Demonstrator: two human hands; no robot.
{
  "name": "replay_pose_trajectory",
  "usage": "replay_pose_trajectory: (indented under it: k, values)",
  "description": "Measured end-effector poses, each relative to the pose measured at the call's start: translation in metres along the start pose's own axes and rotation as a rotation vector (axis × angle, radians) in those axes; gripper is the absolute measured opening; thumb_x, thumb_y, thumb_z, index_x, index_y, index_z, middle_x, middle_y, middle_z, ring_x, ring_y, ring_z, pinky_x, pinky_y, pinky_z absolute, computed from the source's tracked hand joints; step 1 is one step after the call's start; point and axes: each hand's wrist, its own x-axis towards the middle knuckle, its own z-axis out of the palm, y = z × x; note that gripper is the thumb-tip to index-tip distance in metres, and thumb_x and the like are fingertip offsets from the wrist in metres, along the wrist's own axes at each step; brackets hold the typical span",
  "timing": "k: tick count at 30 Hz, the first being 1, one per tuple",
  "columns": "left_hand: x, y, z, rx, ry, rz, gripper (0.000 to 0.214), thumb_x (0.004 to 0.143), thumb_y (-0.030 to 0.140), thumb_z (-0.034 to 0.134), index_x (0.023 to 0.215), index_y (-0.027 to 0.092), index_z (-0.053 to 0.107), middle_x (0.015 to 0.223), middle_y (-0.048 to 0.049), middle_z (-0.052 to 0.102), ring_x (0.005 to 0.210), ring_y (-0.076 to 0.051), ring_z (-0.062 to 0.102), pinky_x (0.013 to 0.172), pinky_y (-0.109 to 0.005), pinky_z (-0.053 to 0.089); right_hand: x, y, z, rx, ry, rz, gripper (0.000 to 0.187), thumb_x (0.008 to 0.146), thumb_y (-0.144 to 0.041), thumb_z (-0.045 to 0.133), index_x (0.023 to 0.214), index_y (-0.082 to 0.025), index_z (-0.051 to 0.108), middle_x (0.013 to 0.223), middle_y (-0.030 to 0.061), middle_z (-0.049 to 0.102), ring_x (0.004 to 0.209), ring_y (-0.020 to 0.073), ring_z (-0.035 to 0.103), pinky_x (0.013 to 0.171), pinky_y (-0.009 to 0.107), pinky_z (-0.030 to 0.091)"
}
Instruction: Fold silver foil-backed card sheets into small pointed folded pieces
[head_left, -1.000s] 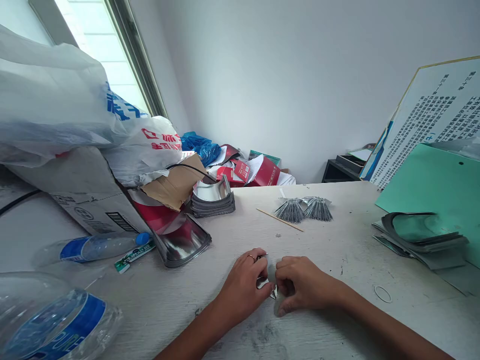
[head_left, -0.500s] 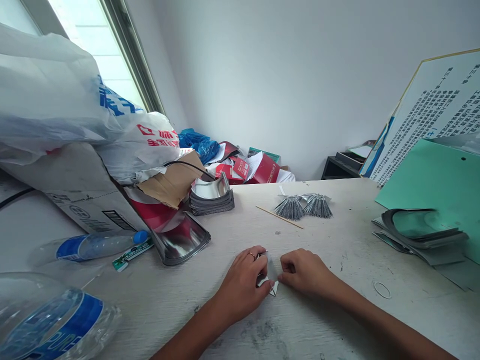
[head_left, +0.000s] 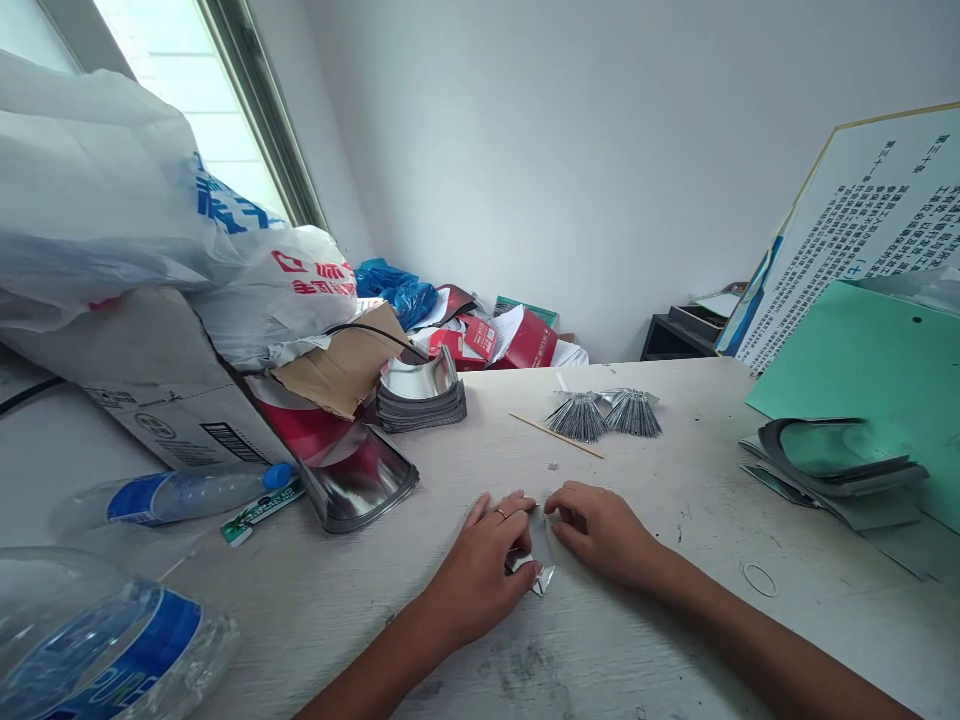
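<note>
A small flat packet, whitish with a shiny crinkled lower end, lies on the table under my hands. My left hand, a ring on one finger, is curled over its left side, thumb low and fingertips near the top. The packet's left part is hidden under that hand. My right hand is at the upper right edge, with curled fingers; index and thumb meet the clear-looking edge there. Beyond the hands lie two fanned bundles of thin grey metal pins and a thin wooden stick.
Curved metal sheets and a stack of curved pieces stand left of the hands. Plastic bottles and a toothpaste-like box lie further left. On the right are a white ring, grey curved pieces and a green folder.
My right hand has moved up along the packet's right edge, its fingers less tightly bunched. My left hand keeps its place on the packet, one finger lifted outward a little.
</note>
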Motion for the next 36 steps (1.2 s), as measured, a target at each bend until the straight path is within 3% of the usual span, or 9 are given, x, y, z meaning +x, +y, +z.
replay_pose_trajectory:
  k: [3,7,13,19,24,27,29,32,36]
  values:
    - [0.0,-0.001,-0.001,0.004,-0.026,0.001,0.013,0.082,0.014,0.06,0.086,0.022,0.052,0.141,-0.0036,0.056,0.146,-0.024,0.031,0.122,-0.057,0.009,0.002,0.005,0.001,-0.034,-0.027,-0.054,0.037,0.088,-0.016,0.054,0.121,-0.028,0.066,0.096,0.0013,0.064,0.086,0.0159,0.06,0.074,0.025,0.041]
    - [0.0,-0.003,-0.005,-0.019,-0.053,0.039,0.014,0.082,0.013,0.06,0.087,0.023,0.052,0.141,-0.0042,0.056,0.145,-0.021,0.034,0.124,-0.052,0.013,0.001,0.007,0.001,-0.091,-0.055,-0.071,0.044,0.09,-0.018,0.053,0.13,-0.033,0.062,0.097,0.0014,0.063,0.088,0.017,0.061,0.075,0.025,0.041]
    - [-0.001,-0.002,-0.012,-0.063,-0.066,0.059,0.02,0.076,0.011,0.064,0.09,0.023,0.057,0.151,-0.008,0.043,0.142,-0.027,0.036,0.111,-0.044,0.04,0.0,0.005,0.002,-0.138,-0.075,-0.069,0.04,0.091,-0.023,0.054,0.128,-0.031,0.063,0.098,0.0026,0.065,0.09,0.0189,0.062,0.077,0.027,0.041]
    - [-0.001,0.0,-0.015,-0.143,-0.092,0.021,0.028,0.077,0.014,0.063,0.102,0.024,0.058,0.136,-0.0065,0.049,0.124,-0.022,0.053,0.089,-0.03,0.053,0.0,0.003,0.001,-0.157,-0.084,-0.082,0.034,0.095,-0.025,0.05,0.125,-0.031,0.065,0.098,0.0028,0.066,0.09,0.0184,0.063,0.077,0.026,0.041]
    - [0.0,-0.005,-0.022,-0.158,-0.126,0.064,0.024,0.077,0.014,0.069,0.097,0.025,0.062,0.131,-0.0063,0.056,0.137,-0.025,0.043,0.103,-0.034,0.047,-0.001,0.005,0.002,-0.164,-0.061,-0.116,0.032,0.094,-0.023,0.051,0.122,-0.029,0.067,0.096,0.0025,0.064,0.087,0.0173,0.062,0.075,0.026,0.042]
    - [0.001,-0.01,-0.025,-0.094,-0.125,0.129,0.027,0.079,0.012,0.069,0.102,0.027,0.065,0.131,-0.0037,0.06,0.137,-0.025,0.044,0.12,-0.044,0.028,-0.002,0.01,0.002,-0.166,-0.036,-0.177,0.028,0.095,-0.021,0.05,0.114,-0.026,0.07,0.097,0.0034,0.064,0.086,0.0167,0.061,0.075,0.026,0.044]
    - [0.002,-0.013,-0.025,-0.047,-0.132,0.146,0.032,0.081,0.01,0.067,0.108,0.028,0.066,0.134,-0.002,0.06,0.14,-0.025,0.04,0.122,-0.051,0.019,-0.002,0.012,0.0,-0.149,-0.008,-0.228,0.026,0.094,-0.018,0.05,0.107,-0.023,0.072,0.104,0.005,0.065,0.091,0.0172,0.061,0.079,0.027,0.045]
    - [0.003,-0.017,-0.025,-0.002,-0.145,0.152,0.038,0.084,0.007,0.062,0.115,0.03,0.066,0.139,-0.0003,0.059,0.144,-0.026,0.035,0.121,-0.057,0.017,0.0,0.013,-0.004,-0.128,0.019,-0.31,0.024,0.092,-0.015,0.051,0.102,-0.022,0.072,0.12,0.0062,0.065,0.101,0.0194,0.058,0.089,0.031,0.046]
    - [0.004,-0.021,-0.024,0.054,-0.114,0.157,0.042,0.083,0.004,0.059,0.113,0.032,0.067,0.142,0.0007,0.056,0.144,-0.027,0.035,0.12,-0.056,0.021,0.004,0.015,-0.009,-0.123,-0.049,-0.376,0.022,0.094,-0.016,0.052,0.102,-0.023,0.072,0.125,0.0047,0.066,0.104,0.0204,0.058,0.093,0.034,0.047]
